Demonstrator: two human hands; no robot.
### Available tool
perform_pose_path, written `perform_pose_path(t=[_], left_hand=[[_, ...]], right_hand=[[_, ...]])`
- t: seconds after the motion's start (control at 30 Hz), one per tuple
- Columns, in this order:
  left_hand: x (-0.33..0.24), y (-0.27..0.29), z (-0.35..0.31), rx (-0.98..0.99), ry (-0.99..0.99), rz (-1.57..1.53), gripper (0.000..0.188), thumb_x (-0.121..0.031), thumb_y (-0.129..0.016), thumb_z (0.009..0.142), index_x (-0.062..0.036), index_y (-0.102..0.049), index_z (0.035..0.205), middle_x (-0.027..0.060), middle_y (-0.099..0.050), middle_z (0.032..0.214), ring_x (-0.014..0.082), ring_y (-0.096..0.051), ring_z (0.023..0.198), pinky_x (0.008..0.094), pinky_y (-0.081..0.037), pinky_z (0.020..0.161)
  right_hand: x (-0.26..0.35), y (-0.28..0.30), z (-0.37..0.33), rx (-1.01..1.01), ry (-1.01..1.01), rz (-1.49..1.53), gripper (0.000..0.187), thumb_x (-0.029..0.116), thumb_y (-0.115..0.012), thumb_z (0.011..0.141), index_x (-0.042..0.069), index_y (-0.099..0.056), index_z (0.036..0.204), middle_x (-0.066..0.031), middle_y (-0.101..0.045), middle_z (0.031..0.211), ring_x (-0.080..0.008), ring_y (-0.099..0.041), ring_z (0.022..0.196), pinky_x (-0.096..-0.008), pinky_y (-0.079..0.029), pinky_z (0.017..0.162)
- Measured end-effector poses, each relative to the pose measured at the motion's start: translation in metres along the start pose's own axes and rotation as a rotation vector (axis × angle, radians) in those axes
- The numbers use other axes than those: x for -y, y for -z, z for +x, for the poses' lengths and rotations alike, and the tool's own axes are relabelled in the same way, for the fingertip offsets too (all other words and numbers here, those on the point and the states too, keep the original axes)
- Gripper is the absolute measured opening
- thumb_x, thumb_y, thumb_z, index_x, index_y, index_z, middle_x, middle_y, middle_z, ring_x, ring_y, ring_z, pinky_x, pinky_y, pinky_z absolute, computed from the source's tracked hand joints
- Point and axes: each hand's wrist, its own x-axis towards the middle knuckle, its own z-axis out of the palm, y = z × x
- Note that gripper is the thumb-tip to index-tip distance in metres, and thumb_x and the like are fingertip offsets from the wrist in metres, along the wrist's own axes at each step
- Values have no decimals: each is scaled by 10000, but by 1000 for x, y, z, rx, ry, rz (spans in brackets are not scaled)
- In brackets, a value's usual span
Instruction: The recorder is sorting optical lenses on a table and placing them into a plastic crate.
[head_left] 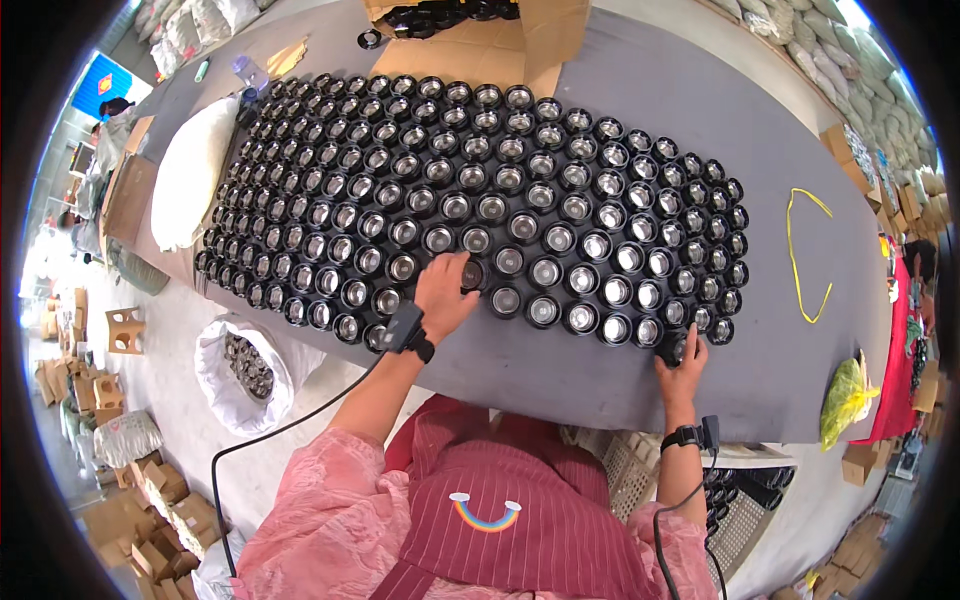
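Observation:
Rows of round black cups (491, 208) with shiny silver insides stand close together across the table. My left hand (443, 298) is at the front edge of the rows, its thumb and fingers closed around a cup (473, 275) that looks darker inside than its neighbours. Farther right, my right hand (683, 375) grips another black cup (671, 348) at the near right corner of the group. Its fingers partly cover that cup. Both wrists wear black bands with cabled devices.
The grey table (560, 375) carries an open cardboard box (555, 40) of black parts at the far side. A white sack (195, 175) lies at the left. On the right are a yellow strap (792, 250) and a yellow-green bag (846, 403). A white sack (215, 375) of metal parts stands on the floor.

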Motion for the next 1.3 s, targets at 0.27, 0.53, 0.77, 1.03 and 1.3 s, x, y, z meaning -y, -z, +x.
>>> perform_pose_path(t=[0.27, 0.53, 0.77, 1.03, 1.3], left_hand=[[9, -29, -1, 63, 41, -105, 757, -73, -780, 680, -64, -451, 1361, 197, -516, 1257, 401, -492, 1183, 470, -432, 1011], [18, -29, -3, 88, 77, -60, 783, -54, -789, 671, -79, -438, 1370, 173, -528, 1285, 388, -490, 1207, 469, -422, 1021], [-18, -5, -16, -47, 86, -154, 757, -91, -802, 655, -81, -473, 1337, 167, -569, 1206, 378, -524, 1146, 446, -436, 992], [-35, -49, -19, 90, -11, -285, 779, -69, -804, 642, -135, -478, 1347, 149, -573, 1202, 379, -545, 1131, 448, -465, 960], [-24, -57, -26, 32, -78, -233, 867, -29, -807, 629, -142, -450, 1411, 150, -570, 1286, 375, -550, 1146, 460, -454, 982]], right_hand=[[-4, 5, -1, -56, -22, -1, 1053, 105, -850, 611, 211, -331, 1521, -218, -436, 1288, -411, -498, 1161, -453, -456, 995], [54, 7, 9, -154, 172, 146, 978, 89, -852, 625, 113, -363, 1472, -220, -431, 1299, -404, -491, 1162, -439, -456, 994], [46, -19, 6, -35, 44, 149, 934, 64, -848, 623, 176, -429, 1450, -198, -423, 1358, -395, -490, 1220, -443, -476, 996], [34, -40, -6, -139, 95, 307, 1012, 61, -857, 627, 14, -307, 1476, -220, -403, 1427, -378, -446, 1294, -422, -379, 1091], [30, -56, -8, -225, 108, 315, 1013, 78, -857, 637, 2, -282, 1467, -223, -402, 1427, -389, -423, 1315, -426, -347, 1112]])
